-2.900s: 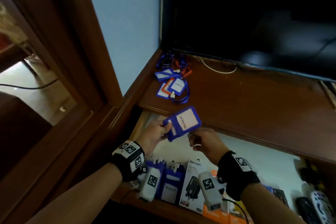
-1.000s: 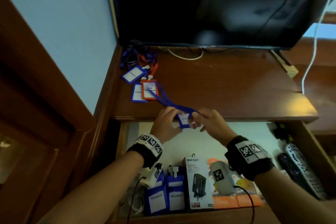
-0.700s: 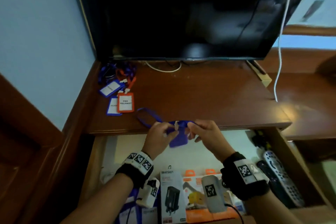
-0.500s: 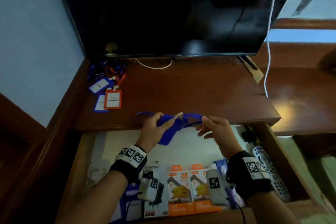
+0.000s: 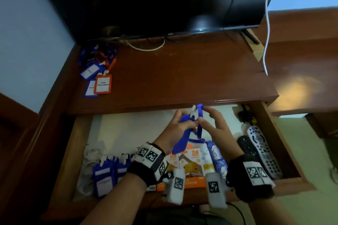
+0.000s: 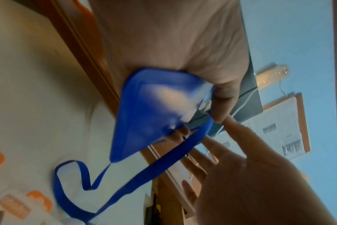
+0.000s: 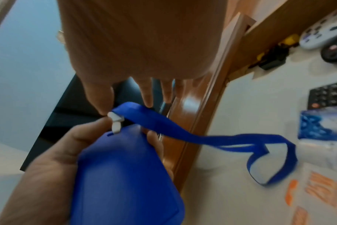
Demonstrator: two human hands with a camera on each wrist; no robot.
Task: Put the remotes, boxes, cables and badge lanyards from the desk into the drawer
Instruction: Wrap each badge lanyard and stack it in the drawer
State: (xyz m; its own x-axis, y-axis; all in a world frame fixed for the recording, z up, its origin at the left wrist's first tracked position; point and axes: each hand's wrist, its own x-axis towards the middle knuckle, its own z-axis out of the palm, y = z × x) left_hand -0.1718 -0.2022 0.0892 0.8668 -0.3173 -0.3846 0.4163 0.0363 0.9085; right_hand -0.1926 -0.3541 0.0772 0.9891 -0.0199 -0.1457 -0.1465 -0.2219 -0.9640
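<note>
Our left hand [image 5: 175,129] pinches the blue badge holder [image 7: 125,175] near its white clip [image 7: 115,122], thumb on one side and fingers curled behind. Our right hand [image 5: 214,126] has its fingers spread and mostly straight, thumb and forefinger nipping the blue strap [image 7: 183,134] just beside the clip. Both are held above the open drawer [image 5: 285,155], just near of the surface's front edge [image 5: 182,104], with the strap's loop trailing down over the boxes.

We judge the task well on but unfinished. In the drawer lie two remotes [image 5: 259,150] at the right, orange boxes [image 5: 192,166] in the middle, blue badges [image 5: 106,177] at the near left and a pale cable [image 5: 89,153] beside them. On the surface at the far left a cluster of lanyards [image 5: 98,71] waits.

Only the head view shows that cluster and the drawer's layout. The right wrist view alone shows the clip clearly; the left wrist view shows the holder's back, blurred.
</note>
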